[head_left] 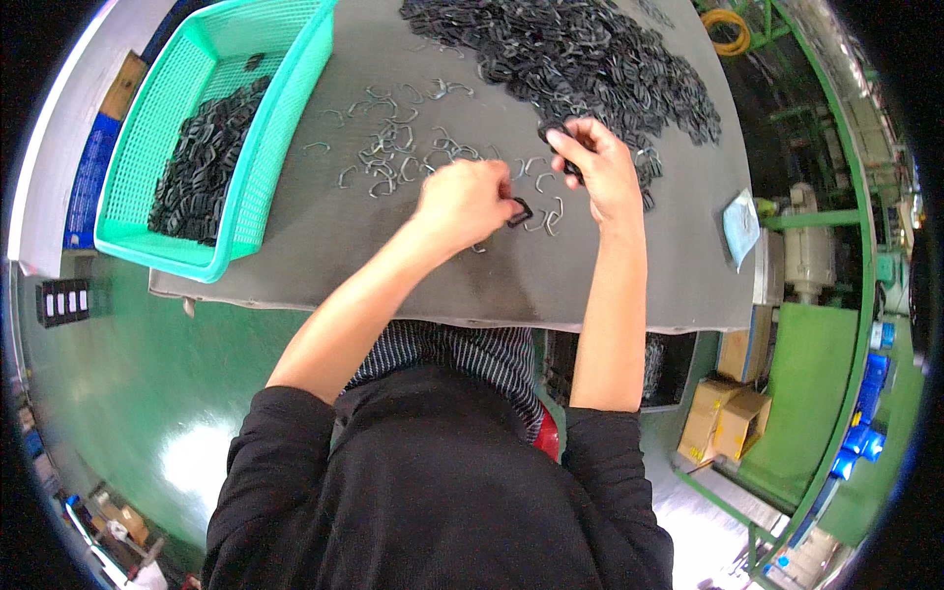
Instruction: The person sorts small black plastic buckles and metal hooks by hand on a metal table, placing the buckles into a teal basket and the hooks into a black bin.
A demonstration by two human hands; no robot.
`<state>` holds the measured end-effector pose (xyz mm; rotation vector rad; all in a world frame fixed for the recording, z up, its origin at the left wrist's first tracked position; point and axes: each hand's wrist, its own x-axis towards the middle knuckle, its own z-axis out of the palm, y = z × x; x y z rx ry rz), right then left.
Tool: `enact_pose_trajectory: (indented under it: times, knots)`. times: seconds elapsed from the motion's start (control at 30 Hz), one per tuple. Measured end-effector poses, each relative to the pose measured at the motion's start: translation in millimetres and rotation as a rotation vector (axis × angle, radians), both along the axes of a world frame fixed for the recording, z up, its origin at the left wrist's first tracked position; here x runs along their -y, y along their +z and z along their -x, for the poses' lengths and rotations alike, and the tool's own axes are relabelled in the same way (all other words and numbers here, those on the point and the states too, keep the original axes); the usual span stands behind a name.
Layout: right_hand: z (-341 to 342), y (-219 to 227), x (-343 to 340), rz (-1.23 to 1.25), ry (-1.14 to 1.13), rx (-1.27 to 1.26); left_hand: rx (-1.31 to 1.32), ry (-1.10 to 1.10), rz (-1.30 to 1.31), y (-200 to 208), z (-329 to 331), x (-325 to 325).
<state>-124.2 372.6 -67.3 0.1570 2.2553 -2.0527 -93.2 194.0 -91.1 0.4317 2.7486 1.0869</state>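
My left hand (464,202) is closed, its thumb and fingertips pinching a small black ring-shaped piece (520,212) just above the grey tabletop (364,256). To its right and slightly farther off, my right hand (607,175) curls around several similar black pieces (554,129), with the thumb lying across them. Thin, curved grey strips (388,147) are scattered on the table around and beyond the left hand. A large heap of small black pieces (600,74) lies past the right hand. How the pieces sit inside the right hand is partly hidden by its fingers.
A turquoise mesh basket (280,123), partly filled with black pieces (202,167), stands at the table's left. Near the right edge lies a light-blue packet (740,229). Cardboard boxes (723,418) and a green metal frame (857,256) are beyond that edge.
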Motion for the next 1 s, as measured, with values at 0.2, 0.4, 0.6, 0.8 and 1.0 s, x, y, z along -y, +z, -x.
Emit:
enact_pose_trajectory:
  times: [0.2, 0.4, 0.6, 0.8, 1.0]
  knots:
    - [41, 63, 165, -0.155, 0.349, -0.411, -0.478, 0.617, 0.267, 117, -19, 155]
    - [8, 65, 223, -0.241, 0.138, -0.870, -0.972, 0.611, 0.331, 111, -33, 189]
    - [-40, -56, 44, -0.920, -0.247, -0.661, -0.555, 0.277, 0.127, -17, -37, 111]
    - [-55, -95, 31, -1.205, -0.115, -0.311, -0.447, 0.474, 0.398, -78, 36, 112]
    - [62, -97, 105, -1.021, 0.054, -0.640, -0.524, 0.289, 0.288, -87, 149, 99]
